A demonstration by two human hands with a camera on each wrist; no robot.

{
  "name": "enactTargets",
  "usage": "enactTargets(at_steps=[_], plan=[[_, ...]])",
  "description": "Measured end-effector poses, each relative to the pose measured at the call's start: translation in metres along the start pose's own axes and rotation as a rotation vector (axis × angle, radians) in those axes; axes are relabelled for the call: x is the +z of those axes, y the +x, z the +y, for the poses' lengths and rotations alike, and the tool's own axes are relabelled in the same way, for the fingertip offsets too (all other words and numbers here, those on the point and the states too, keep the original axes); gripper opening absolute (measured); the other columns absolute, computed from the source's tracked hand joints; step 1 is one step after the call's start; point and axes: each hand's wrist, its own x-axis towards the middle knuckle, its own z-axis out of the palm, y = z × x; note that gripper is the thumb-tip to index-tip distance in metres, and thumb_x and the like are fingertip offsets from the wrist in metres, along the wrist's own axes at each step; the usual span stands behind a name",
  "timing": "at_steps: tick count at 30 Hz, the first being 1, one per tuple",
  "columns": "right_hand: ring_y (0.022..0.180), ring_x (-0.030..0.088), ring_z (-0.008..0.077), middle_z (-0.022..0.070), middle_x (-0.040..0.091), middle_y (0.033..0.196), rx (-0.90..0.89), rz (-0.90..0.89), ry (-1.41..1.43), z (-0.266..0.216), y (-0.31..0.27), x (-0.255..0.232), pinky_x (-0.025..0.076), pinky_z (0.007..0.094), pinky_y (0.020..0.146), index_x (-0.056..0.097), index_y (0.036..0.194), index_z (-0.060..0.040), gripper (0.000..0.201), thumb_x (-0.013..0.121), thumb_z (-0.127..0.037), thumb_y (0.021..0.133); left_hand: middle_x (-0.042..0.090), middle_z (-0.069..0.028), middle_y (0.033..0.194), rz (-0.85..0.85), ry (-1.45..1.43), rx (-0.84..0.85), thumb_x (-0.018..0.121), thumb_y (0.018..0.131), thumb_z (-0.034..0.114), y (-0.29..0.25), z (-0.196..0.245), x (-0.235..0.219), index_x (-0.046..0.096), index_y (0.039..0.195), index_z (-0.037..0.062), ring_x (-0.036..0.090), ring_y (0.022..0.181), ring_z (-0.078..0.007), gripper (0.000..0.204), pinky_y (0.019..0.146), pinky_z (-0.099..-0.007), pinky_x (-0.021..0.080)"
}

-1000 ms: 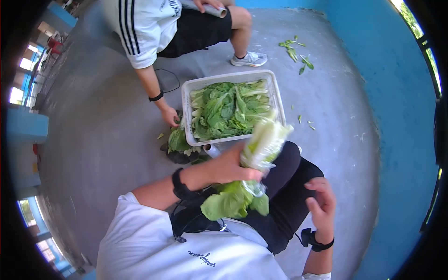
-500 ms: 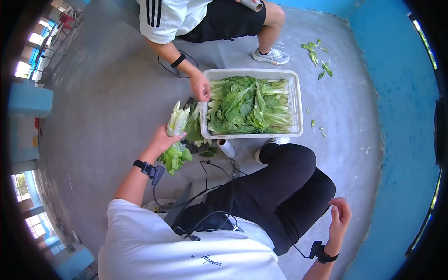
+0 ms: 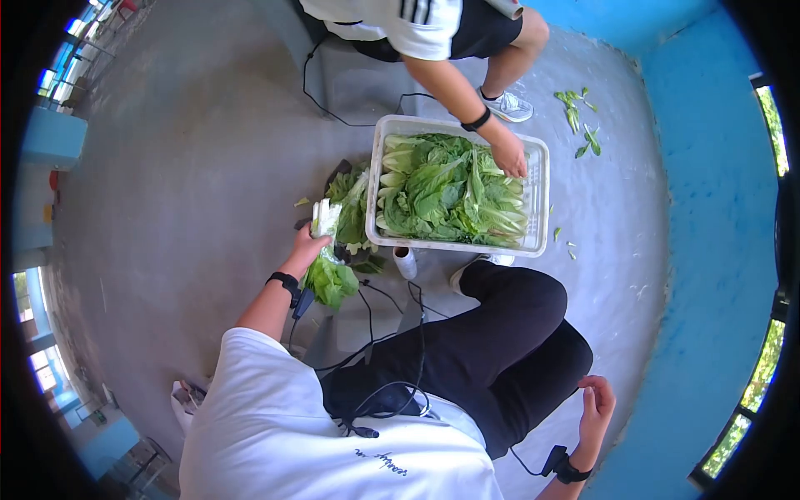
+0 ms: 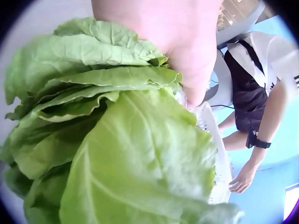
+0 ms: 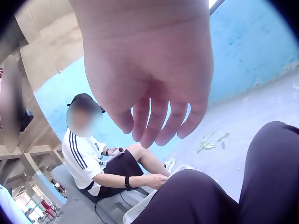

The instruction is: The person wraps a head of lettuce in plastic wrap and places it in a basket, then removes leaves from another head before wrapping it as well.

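My left hand (image 3: 310, 248) grips a bundle of leafy greens (image 3: 331, 283) round its middle, pale stalks upward and leaves hanging toward me; clear plastic film shines on it. In the left wrist view the broad leaves (image 4: 140, 140) spread below the hand (image 4: 173, 37). The bundle is beside a heap of loose greens (image 3: 354, 204) on dark material, left of the white crate (image 3: 543, 192). Beyond my knee, my right hand (image 3: 597, 404) hangs with fingers loosely bent and holds nothing, as the right wrist view of that hand (image 5: 149, 79) also shows.
Greens (image 3: 442, 192) fill the crate. Across from me a seated person's hand (image 3: 508, 157) reaches over its right side. A film roll (image 3: 404, 262) stands by the crate's near edge. Black cables (image 3: 371, 321) run near my legs. Leaf scraps (image 3: 575, 117) lie on the floor by the blue wall.
My left hand has carried the bundle from in front of me to the left, beside the heap. The other person's hand has moved from the heap to over the crate.
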Motion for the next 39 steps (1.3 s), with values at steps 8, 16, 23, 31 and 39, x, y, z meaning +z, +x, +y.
enactTargets(at_steps=[8,16,23,31,39], plan=[[0.093,0.064,0.0151,0.0082,0.068,0.095,0.076,0.001,-0.077,-0.001,-0.002,-0.005,0.048,0.0282,0.088,0.066,0.102,0.0039,0.015,0.055,0.005,0.093,0.07,-0.0097,0.11,0.104,0.014,0.094,0.07,0.079,0.01,0.068,-0.026,0.036,0.06,0.126,0.0003,0.067,0.096,-0.0195,0.048,0.088,-0.0343,0.051],[0.094,0.064,0.016,0.0083,0.068,0.095,0.167,0.043,-0.137,0.005,-0.012,-0.018,0.049,0.0294,0.089,0.066,0.104,0.005,0.016,0.054,0.004,0.094,0.068,-0.0112,0.119,-0.04,-0.306,-0.121,0.063,0.084,0.006,0.083,0.001,0.054,0.053,0.134,0.0015,0.067,0.105,-0.0201,0.051,0.092,-0.0354,0.052],[0.095,0.066,0.0166,0.0089,0.07,0.097,0.225,0.084,-0.123,0.016,-0.016,-0.03,0.049,0.0298,0.09,0.067,0.108,0.0054,0.017,0.055,0.003,0.095,0.068,-0.0079,0.12,-0.04,-0.187,-0.083,0.079,0.08,0.008,0.084,-0.004,0.054,0.056,0.134,0.0026,0.066,0.106,-0.0183,0.059,0.094,-0.0342,0.051],[0.089,0.063,0.0131,0.0047,0.067,0.091,0.215,0.088,-0.155,0.017,-0.021,-0.037,0.048,0.0272,0.085,0.067,0.104,0.0021,0.013,0.057,-0.005,0.101,0.072,-0.0136,0.113,0.153,0.069,0.047,0.085,0.074,0.012,0.098,-0.009,0.059,0.057,0.127,0.0001,0.07,0.103,-0.024,0.061,0.091,-0.0369,0.053],[0.09,0.064,0.013,0.0057,0.069,0.092,0.308,0.074,-0.196,0.006,-0.036,-0.034,0.049,0.028,0.086,0.067,0.105,0.0031,0.013,0.058,-0.005,0.1,0.071,-0.0211,0.115,0.239,0.301,0.074,0.083,0.072,0.015,0.129,-0.034,0.083,0.058,0.126,0.0019,0.069,0.107,-0.0366,0.062,0.092,-0.0416,0.052]])
